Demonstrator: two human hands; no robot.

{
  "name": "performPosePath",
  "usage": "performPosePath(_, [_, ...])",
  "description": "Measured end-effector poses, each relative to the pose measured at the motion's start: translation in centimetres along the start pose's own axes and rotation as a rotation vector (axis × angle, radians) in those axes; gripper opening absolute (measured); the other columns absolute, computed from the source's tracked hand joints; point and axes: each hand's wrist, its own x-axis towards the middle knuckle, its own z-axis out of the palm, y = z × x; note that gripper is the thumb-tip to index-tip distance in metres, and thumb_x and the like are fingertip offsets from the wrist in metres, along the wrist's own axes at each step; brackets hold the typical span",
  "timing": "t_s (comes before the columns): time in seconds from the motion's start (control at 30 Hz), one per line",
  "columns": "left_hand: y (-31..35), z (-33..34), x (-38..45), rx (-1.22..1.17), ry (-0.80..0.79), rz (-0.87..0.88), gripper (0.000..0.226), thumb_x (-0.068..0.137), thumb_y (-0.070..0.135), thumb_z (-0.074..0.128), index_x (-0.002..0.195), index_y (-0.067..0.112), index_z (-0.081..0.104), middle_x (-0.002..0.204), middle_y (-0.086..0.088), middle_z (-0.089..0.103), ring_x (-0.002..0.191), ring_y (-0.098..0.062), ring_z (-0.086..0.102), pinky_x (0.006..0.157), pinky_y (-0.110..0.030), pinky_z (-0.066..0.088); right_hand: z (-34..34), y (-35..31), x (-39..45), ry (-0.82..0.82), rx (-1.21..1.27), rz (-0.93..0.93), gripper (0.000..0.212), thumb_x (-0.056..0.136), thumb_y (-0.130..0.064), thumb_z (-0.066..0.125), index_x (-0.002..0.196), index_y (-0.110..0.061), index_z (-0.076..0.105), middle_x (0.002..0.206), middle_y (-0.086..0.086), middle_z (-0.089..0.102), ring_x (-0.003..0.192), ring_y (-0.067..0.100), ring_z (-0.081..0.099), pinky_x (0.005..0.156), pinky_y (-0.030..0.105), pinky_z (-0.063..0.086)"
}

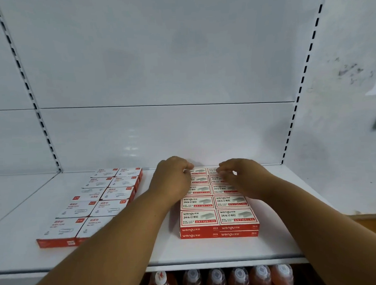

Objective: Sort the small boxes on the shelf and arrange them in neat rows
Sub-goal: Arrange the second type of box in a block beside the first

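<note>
Sorting appears close to finished, judged from the layout. Boxes stand on the white shelf (219, 248) in two separate blocks, well apart. The left block, paper-clip boxes (103, 200), forms two columns running from the front edge to the back panel; its rows look slightly staggered, with one box near the middle turned the other way. The right block, staple boxes (218, 216), forms two columns stacked at least two layers high at the front, edges flush. No loose box lies elsewhere on the shelf.

Both hands reach to the rear of the staple block. The left hand (171, 179) has its fingers curled down over the back left box, seemingly pinching or nudging its far edge. The right hand (242, 176) hangs over the back right boxes with fingers bent and close together; whether they pinch a box or only touch its top cannot be told. What is left is probably squaring the rearmost staple boxes and perhaps straightening the paper-clip rows.

Hidden or unclear: the hands and forearms cover the rear staple boxes and the near right corner of the paper-clip block. Layer count behind the front row is not visible. Print on the far boxes is blurred. Bottles (238, 278) below the shelf are cut off by the frame.
</note>
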Motion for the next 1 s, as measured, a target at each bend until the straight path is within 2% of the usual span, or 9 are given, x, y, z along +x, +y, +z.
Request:
performPosePath(0.13, [-0.4,0.6,0.1,-0.081,-0.084,-0.087,0.026,0.097,0.023,0.052,0.111,0.028,0.073,0.127,0.007,0.060,0.100,-0.013,0.059,0.080,-0.021,0.048,0.6,0.2,0.1,-0.012,0.005,-0.012,0.032,0.098,-0.036,0.046,0.099,-0.015,0.069,0.109,-0.002,0.069,0.099,0.014,0.062,0.089,0.034,0.049])
performPosePath(0.23, [-0.6,0.8,0.3,-0.129,-0.086,-0.106,0.025,0.097,0.024,0.053,0.111,0.027,0.073,0.125,0.008,0.062,0.080,-0.004,0.055,0.060,-0.010,0.038,0.8,0.5,0.1,-0.009,0.039,-0.011,0.031,0.098,-0.038,0.046,0.100,-0.018,0.070,0.110,-0.007,0.069,0.100,0.012,0.062,0.087,0.031,0.047])
performPosePath(0.33, [-0.7,1.2,0.0,-0.223,-0.062,-0.148,0.027,0.097,0.026,0.050,0.119,0.027,0.067,0.127,0.006,0.059,0.085,-0.007,0.061,0.065,-0.018,0.049,1.3,1.1,0.1,0.065,0.130,0.044,0.031,0.097,-0.042,0.047,0.109,-0.023,0.069,0.116,-0.020,0.063,0.104,0.007,0.059,0.087,0.027,0.044])
performPosePath(0.4, [-0.9,1.2,-0.4,-0.211,-0.022,-0.212,0.026,0.097,0.028,0.048,0.119,0.025,0.060,0.120,0.007,0.059,0.089,-0.012,0.064,0.068,-0.026,0.054,1.6,1.9,0.0,0.206,0.179,0.130,0.025,0.096,-0.040,0.048,0.096,-0.026,0.068,0.103,-0.023,0.064,0.090,0.005,0.061,0.075,0.024,0.045])
performPosePath(0.47, [-1.3,1.0,-0.4,-0.095,-0.008,-0.276,0.016,0.095,0.033,0.045,0.097,0.022,0.056,0.098,0.010,0.065,0.078,-0.010,0.064,0.057,-0.026,0.048,1.4,2.6,0.1,0.291,0.083,0.232,0.028,0.095,-0.040,0.047,0.080,-0.022,0.062,0.080,-0.011,0.067,0.071,0.010,0.061,0.060,0.027,0.044])
performPosePath(0.57, [-1.6,0.6,0.1,0.099,-0.128,-0.279,0.037,0.096,0.044,0.036,0.084,0.019,0.060,0.077,0.005,0.065,0.071,-0.011,0.061,0.056,-0.027,0.042,1.0,3.0,0.6,0.134,-0.070,0.317,0.044,0.097,-0.047,0.042,0.075,-0.014,0.062,0.070,0.000,0.064,0.067,0.016,0.059,0.055,0.028,0.039])
performPosePath(0.67, [-1.4,0.6,1.1,0.178,-0.242,-0.253,0.042,0.098,0.046,0.029,0.088,0.017,0.058,0.085,0.003,0.063,0.081,-0.015,0.060,0.066,-0.029,0.043,0.7,2.9,1.7,-0.034,-0.121,0.323,0.055,0.099,-0.053,0.034,0.077,-0.012,0.064,0.074,0.002,0.067,0.071,0.016,0.060,0.061,0.029,0.040])
performPosePath(0.8, [-1.0,0.6,2.4,0.281,-0.360,-0.244,0.039,0.101,0.041,0.029,0.090,0.017,0.058,0.105,-0.006,0.065,0.088,-0.020,0.056,0.076,-0.029,0.041,0.5,2.7,3.2,-0.163,-0.180,0.343,0.060,0.100,-0.054,0.029,0.089,-0.008,0.066,0.088,0.007,0.070,0.081,0.022,0.065,0.069,0.031,0.043])
performPosePath(1.0, [-1.6,0.9,3.3,0.314,-0.454,-0.186,0.036,0.101,0.035,0.025,0.092,0.018,0.055,0.115,-0.009,0.063,0.092,-0.021,0.054,0.081,-0.029,0.040,1.6,3.2,4.2,-0.178,-0.319,0.262,0.049,0.101,-0.049,0.028,0.070,-0.018,0.049,0.073,-0.001,0.053,0.078,0.020,0.057,0.072,0.030,0.042])
